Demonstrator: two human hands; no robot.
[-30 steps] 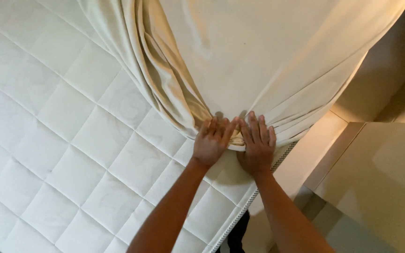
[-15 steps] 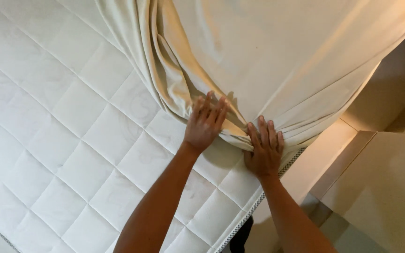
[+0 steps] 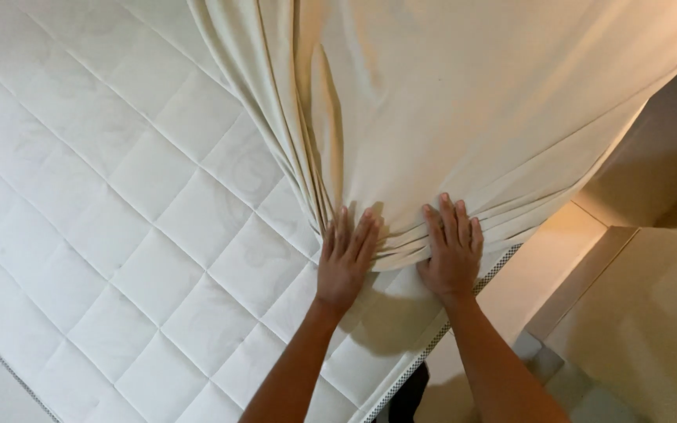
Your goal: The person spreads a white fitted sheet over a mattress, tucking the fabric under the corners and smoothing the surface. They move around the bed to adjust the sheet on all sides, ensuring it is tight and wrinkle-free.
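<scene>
Two hands flat on a cream sheet over a quilted white mattress.
Left hand and right hand press its gathered folds, fingers spread, grasping nothing.

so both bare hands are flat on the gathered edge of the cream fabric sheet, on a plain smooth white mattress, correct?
Not quite. The white mattress is not plain and smooth: the head view shows it quilted in a stitched diamond pattern. The rest stands: the left hand and right hand both lie flat on the gathered edge of the cream fabric sheet.
</scene>
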